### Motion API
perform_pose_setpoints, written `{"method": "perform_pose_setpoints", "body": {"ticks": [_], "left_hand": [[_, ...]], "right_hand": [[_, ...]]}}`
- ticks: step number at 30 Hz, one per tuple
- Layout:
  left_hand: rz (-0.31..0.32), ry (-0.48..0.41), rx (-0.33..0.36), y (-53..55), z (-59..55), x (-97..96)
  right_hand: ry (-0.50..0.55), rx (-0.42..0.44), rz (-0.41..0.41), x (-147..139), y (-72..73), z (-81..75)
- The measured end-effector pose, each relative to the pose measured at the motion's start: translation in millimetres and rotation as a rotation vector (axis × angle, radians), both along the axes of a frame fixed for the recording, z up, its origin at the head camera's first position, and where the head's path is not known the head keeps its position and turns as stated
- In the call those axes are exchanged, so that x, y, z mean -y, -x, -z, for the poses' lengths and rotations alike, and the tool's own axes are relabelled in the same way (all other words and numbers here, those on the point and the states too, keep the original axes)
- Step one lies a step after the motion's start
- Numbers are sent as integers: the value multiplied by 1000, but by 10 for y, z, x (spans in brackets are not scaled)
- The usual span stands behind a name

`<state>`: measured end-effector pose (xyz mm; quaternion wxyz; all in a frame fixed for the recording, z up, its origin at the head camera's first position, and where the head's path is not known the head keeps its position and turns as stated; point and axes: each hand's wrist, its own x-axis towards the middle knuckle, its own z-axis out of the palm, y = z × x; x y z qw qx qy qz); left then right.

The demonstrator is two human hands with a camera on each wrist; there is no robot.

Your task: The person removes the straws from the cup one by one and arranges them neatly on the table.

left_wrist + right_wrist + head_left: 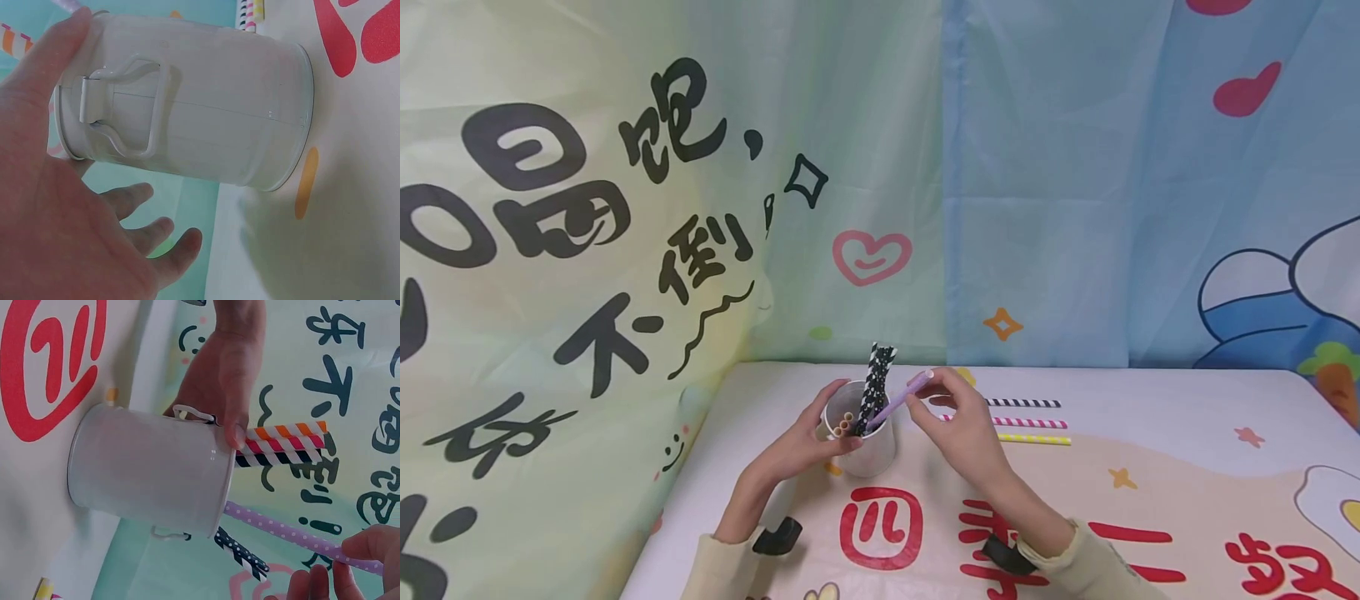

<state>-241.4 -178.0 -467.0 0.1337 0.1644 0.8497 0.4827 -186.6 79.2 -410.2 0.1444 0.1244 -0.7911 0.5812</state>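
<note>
A white metal bucket [874, 458] with small side handles [159, 109] stands on the table. My left hand [801, 446] grips its rim between thumb and forefinger; the other fingers stick out past its side. Between thumb and fingers, my right hand [966, 433] pinches a purple straw with white dots [284, 534], whose lower end is inside the bucket's mouth. Black-and-white patterned straws [874, 390] lean at the far side of the rim. On the left hand's side, orange, pink and black striped straws [287, 444] poke out beside the thumb.
To the right of the bucket lie a black-striped straw [1022, 403], a pink-striped straw [1030, 423] and a yellow-striped straw [1037, 439]. A printed cloth [1150, 458] covers the table. Behind it hangs a patterned curtain [1037, 167].
</note>
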Motion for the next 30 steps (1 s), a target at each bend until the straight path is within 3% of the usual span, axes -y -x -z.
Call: {"method": "perform_pose_setpoints", "body": {"ticks": [18,30], "left_hand": [[-9,20,9,-12,8,9],[-9,14,10,-14,15,9]], "right_hand": [[64,50,56,-261,-63,-113],[103,-16,41,-429,-105,-231]]}}
